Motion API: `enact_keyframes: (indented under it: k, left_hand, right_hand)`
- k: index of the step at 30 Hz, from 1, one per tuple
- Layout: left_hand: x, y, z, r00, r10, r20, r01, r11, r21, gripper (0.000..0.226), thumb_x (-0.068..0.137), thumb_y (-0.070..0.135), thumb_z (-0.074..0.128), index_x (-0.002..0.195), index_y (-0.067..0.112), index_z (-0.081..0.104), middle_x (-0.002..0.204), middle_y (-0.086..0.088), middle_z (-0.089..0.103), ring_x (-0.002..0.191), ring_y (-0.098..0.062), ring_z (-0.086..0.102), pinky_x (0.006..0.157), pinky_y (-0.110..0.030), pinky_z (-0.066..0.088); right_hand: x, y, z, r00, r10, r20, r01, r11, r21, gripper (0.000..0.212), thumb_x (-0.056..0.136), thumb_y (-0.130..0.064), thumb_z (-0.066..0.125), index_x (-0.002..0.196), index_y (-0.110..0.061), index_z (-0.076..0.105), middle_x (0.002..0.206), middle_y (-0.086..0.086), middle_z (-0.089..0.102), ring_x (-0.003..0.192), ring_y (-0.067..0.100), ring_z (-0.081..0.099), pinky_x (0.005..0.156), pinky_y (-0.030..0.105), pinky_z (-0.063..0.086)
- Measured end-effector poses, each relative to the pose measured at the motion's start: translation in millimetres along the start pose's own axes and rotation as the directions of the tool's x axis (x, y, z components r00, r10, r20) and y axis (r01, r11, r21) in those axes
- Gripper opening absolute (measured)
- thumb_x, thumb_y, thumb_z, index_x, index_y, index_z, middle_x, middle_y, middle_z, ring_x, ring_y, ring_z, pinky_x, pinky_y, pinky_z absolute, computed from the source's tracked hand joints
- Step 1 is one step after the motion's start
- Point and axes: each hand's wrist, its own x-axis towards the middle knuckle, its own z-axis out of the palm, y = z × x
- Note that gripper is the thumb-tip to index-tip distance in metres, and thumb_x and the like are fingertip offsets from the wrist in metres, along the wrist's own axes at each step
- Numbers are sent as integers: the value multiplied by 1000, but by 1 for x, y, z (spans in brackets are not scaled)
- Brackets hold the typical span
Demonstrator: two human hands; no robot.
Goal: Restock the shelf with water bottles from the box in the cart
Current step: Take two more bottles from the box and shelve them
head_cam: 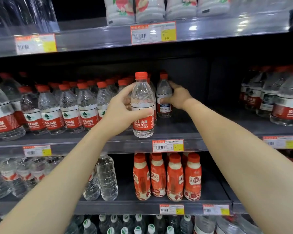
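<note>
The person is standing in front of a dark store shelf [176, 130] and is reaching with both bare arms toward the middle level. The left hand [121, 114] is grasping a small water bottle [143, 107] with a red cap and a red label; the fingers are wrapping around its middle, the thumb is lying across the front just above the label, and the bottle is staying upright in the air, just in front of the shelf edge. The right hand [178, 97] is reaching deeper into the shelf and is closing around a second bottle [164, 97] of the same kind, which is standing upright on the shelf board, with the fingers on its right side and the thumb on the label. To the left of both hands, a row of red-capped bottles [71, 108] is filling the same level, several rows deep. To the right of the second bottle, the shelf board is showing bare and dark, and further right larger water bottles [277, 102] are standing. Under the shelf edge a price tag [167, 145] is hanging, and on the level below orange-red drink bottles [167, 176] are standing beside clear bottles [107, 178].
</note>
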Motion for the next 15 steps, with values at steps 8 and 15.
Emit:
enact_keyframes:
  k: [8,15]
  left_hand:
    - [2,-13,-3,1000,2,-4,-2,1000,-13,77,79,22,95,129,65,54,119,25,75,108,0,73,79,-13,59]
    - [2,-11,0,1000,-10,12,10,1000,-24,81,76,28,95,142,52,55,120,23,75,108,-2,74,79,-17,61]
  right_hand:
    - [8,4,3,1000,13,7,-13,1000,6,99,78,-25,88,159,-26,32,154,4,49,138,26,50,114,36,42]
    - [-4,-1,6,986,151,66,-149,988,-36,106,76,-30,89,160,-20,25,146,7,56,131,30,56,108,44,49]
